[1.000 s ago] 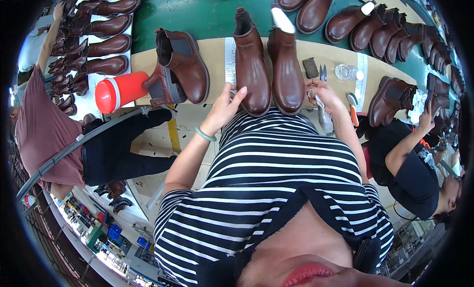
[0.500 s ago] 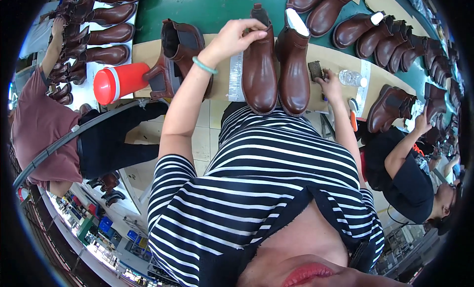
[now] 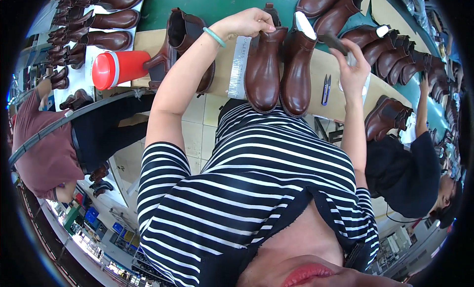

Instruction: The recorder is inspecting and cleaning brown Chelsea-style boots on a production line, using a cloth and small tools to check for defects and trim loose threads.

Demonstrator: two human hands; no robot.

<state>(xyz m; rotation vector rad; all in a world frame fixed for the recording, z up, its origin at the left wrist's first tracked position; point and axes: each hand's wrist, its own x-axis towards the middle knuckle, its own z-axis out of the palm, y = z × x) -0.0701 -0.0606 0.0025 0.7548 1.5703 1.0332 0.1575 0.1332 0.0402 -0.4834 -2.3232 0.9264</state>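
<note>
A pair of brown leather ankle boots stands before me, toes toward my body: a left boot (image 3: 261, 79) and a right boot (image 3: 296, 77) with white stuffing (image 3: 305, 25) in its top. My left hand (image 3: 247, 23), wearing a pale green bangle at the wrist, pinches the upper edge of the left boot. Held between thumb and fingers of my right hand (image 3: 354, 70) is a dark, flat pad (image 3: 334, 42), raised beside the right boot's top. Purple-handled thread snips (image 3: 326, 90) lie on the cardboard below that hand.
Another brown pair (image 3: 187, 45) stands at left, beside a red tumbler (image 3: 118, 69). Rows of boots (image 3: 395, 55) line the green bench at right, and more (image 3: 111, 40) fill a white board at left. One co-worker (image 3: 47, 129) stands at left, another (image 3: 407, 173) at right.
My right hand has lifted the dark pad off the cardboard and brought it up near the right boot, uncovering the snips. My left hand keeps its hold on the left boot.
</note>
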